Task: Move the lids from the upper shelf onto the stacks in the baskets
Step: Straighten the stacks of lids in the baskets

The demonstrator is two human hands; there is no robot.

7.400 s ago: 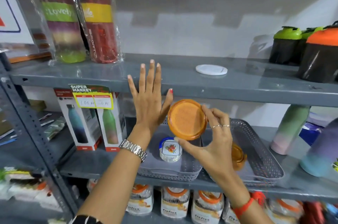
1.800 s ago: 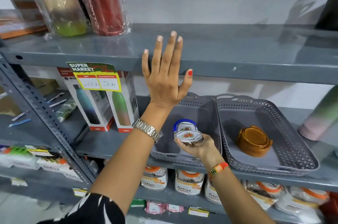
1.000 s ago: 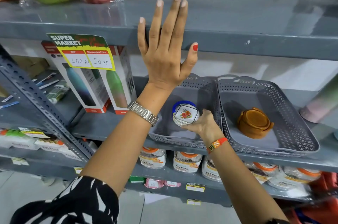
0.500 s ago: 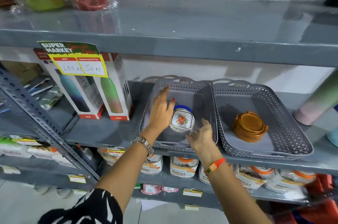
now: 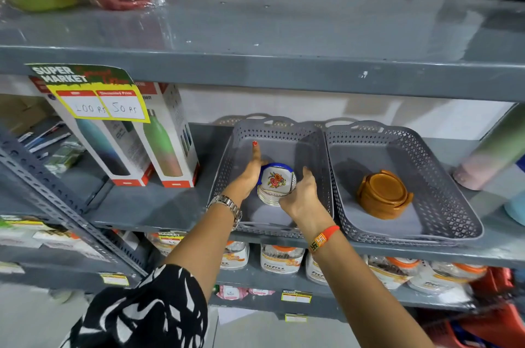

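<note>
2 grey baskets touching side by side on the mid shelf. Left basket has 1 white stack of floral lids, right basket has 1 orange stack. Left hand and right hand flank the white stack, palms on its sides, left thumb straight up. Fingers are hidden behind it, so can't tell the grip. 2 boxed bottles stand left of the baskets, 1 price tag hanging in front of them.

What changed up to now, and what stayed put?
The left hand dropped from the upper shelf edge to the floral lid stack in the left basket; the right hand, having set a lid there, now touches its other side. The orange stack stayed.
</note>
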